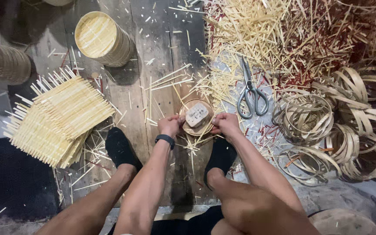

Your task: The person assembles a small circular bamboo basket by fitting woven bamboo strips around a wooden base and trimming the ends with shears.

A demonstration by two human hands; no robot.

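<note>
the fingers of the left hand (169, 125) were curled over the left rim of a small round bamboo frame (196, 116), and those of the right hand (226, 124) were curled over its right rim, so the frame sat pinched between the two hands, just ahead of the knuckles and equally near both. being round, it had no long axis; it lay flat, open face up, on the plank floor (162, 52) between the two dark-socked feet. a pale, dotted rectangular block (197, 114) rested inside the frame, tilted slightly. a dark band circled the left wrist. just beyond the right hand lay grey-handled scissors (250, 91), blades pointing away. farther right were coiled bamboo hoops (303, 115); to the left, a stack of woven slat mats (59, 119), and beyond it a round bamboo steamer stack (103, 39).
</note>
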